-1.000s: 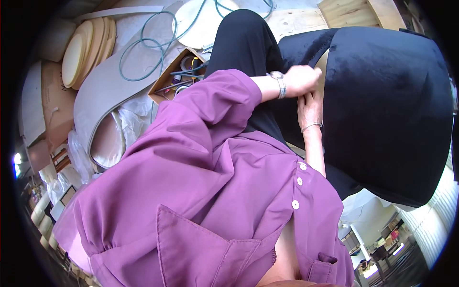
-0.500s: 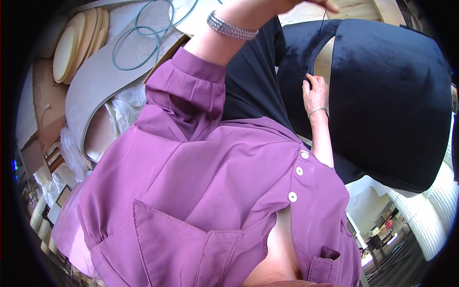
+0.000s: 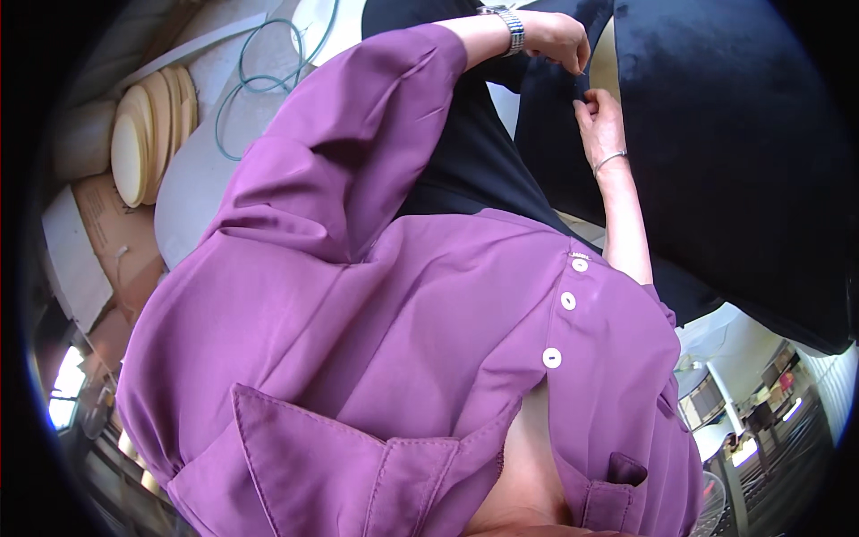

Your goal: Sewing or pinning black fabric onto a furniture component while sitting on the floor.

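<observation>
A large, dark velvety cover (image 3: 725,143) lies over a padded piece on the right, with a narrow slit showing a pale yellowish layer (image 3: 608,67) beneath. My left hand (image 3: 553,38), wearing a metal-band watch, is at the left edge of that slit. Its thumb and fingers pinch a thin, shiny needle (image 3: 582,73), of which only the tip shows. Just below it, my right hand (image 3: 604,125), with a bangle at the wrist, pinches the cover's edge between thumb and fingers. The two hands are close together but apart. No thread can be made out now.
Black trousers (image 3: 456,152) cover my legs beside the cover. To the left stand a stack of pale round discs (image 3: 148,134), a loop of green cord (image 3: 268,85) on a grey curved panel (image 3: 192,192), and cardboard (image 3: 116,224). A fan (image 3: 712,494) shows at the lower right.
My left hand has come down from the top edge to the slit, close to my right hand. The dark thread seen earlier no longer shows. The whole view has shifted somewhat.
</observation>
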Demonstrator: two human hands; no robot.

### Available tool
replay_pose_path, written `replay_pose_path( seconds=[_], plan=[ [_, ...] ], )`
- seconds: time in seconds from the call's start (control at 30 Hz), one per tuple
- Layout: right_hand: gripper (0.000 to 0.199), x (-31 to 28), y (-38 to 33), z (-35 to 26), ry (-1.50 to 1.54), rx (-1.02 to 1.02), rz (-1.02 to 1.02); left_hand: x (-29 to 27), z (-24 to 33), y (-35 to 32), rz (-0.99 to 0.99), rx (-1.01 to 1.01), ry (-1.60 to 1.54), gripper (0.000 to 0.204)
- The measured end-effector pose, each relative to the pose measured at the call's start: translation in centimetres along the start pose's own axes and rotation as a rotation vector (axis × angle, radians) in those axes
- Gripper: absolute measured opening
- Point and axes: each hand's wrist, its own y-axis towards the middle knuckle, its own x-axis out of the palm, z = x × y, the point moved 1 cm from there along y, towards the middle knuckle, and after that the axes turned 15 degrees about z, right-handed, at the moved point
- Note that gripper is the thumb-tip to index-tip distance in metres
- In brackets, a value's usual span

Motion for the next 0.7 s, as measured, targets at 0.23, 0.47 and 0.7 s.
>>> replay_pose_path(
  seconds=[0.23,0.47,0.7],
  plan=[
    [0.018,-0.2,-0.2,1.3,0.029,-0.197,0.108,3.0,-1.9,4.8,-0.253,0.110,-0.042,0.023],
    [0.015,-0.7,-0.8,0.9,0.084,-0.081,0.049,3.8,-3.3,6.5,-0.411,0.242,-0.168,0.021],
    [0.016,-0.3,-0.7,1.1,0.099,-0.096,0.094,2.5,-2.6,5.9,-0.419,0.097,-0.055,0.021]
  ],
)
